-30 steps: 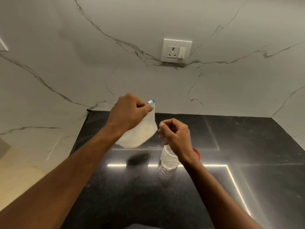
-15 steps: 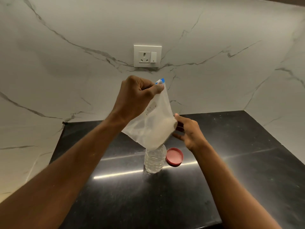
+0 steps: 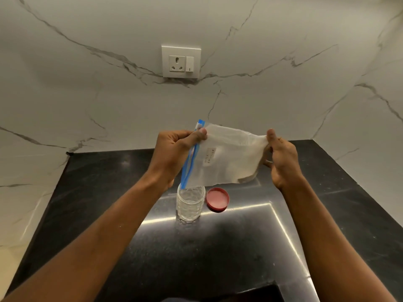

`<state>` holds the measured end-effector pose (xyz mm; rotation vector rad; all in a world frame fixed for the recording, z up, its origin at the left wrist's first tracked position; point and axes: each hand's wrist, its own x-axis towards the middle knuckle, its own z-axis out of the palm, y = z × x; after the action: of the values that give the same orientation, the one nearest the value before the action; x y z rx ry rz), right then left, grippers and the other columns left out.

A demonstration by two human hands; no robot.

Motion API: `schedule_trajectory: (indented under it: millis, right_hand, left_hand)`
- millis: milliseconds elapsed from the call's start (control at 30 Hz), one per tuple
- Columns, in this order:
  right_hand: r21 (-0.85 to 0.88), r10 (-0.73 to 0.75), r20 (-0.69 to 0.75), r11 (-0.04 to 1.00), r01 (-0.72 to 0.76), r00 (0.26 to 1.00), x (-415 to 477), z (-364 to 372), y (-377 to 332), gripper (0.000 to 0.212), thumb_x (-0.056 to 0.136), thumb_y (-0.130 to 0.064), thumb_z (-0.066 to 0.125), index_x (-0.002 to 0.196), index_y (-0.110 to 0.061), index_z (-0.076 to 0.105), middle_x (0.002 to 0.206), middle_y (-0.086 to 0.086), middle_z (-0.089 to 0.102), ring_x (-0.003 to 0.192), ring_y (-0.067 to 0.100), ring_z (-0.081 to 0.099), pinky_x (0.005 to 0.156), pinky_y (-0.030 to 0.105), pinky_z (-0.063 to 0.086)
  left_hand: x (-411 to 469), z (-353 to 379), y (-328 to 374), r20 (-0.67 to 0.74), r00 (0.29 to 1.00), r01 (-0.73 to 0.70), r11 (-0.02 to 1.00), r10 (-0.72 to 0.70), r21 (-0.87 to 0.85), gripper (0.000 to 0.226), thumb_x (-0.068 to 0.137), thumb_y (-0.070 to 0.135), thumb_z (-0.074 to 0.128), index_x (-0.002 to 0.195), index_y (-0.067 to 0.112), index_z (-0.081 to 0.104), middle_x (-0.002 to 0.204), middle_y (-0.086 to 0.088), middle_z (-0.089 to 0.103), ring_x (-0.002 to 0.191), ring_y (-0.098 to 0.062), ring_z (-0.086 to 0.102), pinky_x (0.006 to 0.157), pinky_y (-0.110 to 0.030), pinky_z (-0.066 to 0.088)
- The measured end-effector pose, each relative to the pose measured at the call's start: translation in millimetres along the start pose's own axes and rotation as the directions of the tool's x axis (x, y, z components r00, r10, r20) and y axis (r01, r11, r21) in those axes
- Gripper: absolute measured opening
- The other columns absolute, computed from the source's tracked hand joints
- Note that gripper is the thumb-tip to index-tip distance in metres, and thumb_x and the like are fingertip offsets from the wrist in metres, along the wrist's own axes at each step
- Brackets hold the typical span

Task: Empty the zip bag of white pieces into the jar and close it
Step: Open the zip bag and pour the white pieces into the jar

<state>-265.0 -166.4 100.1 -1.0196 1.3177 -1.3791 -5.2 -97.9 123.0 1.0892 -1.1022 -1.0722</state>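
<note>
I hold a clear zip bag [image 3: 226, 158] stretched sideways above the counter. Its blue zip edge hangs down on the left, right over the mouth of the jar. My left hand [image 3: 174, 151] pinches the bag at the zip end. My right hand [image 3: 281, 158] pinches the bag's bottom corner, raised at the right. White contents sag in the lower right part of the bag. The clear ribbed jar [image 3: 190, 203] stands open and upright on the black counter [image 3: 218, 253]. Its red lid [image 3: 217, 199] lies flat just right of the jar.
A marble wall runs behind and to the right of the counter, with a white power socket [image 3: 181, 61] above the jar. The counter's left edge meets a pale marble surface. A dark opening shows at the counter's near edge.
The bag has been turned from hanging upright to stretched sideways. My right hand took hold of its bottom corner and lifted it; the zip end now points down at the jar.
</note>
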Motion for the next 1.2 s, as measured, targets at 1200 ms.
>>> schedule_trajectory:
  millis: [1200]
  right_hand:
    - [-0.109,-0.545,0.252,0.805,0.583,0.799,-14,25,-4,0.023,0.098,-0.026,0.072,0.082,-0.031,0.057,0.074,-0.024,0.061,0.069,-0.002,0.055,0.063,0.019,0.050]
  left_hand:
    - [-35,-10,-89,-0.335,0.942,0.047,0.997,-0.022,0.067,0.027,0.110,0.028,0.050,0.093,0.017,0.068,0.087,-0.009,0.065,0.084,-0.018,0.068,0.075,-0.027,0.065]
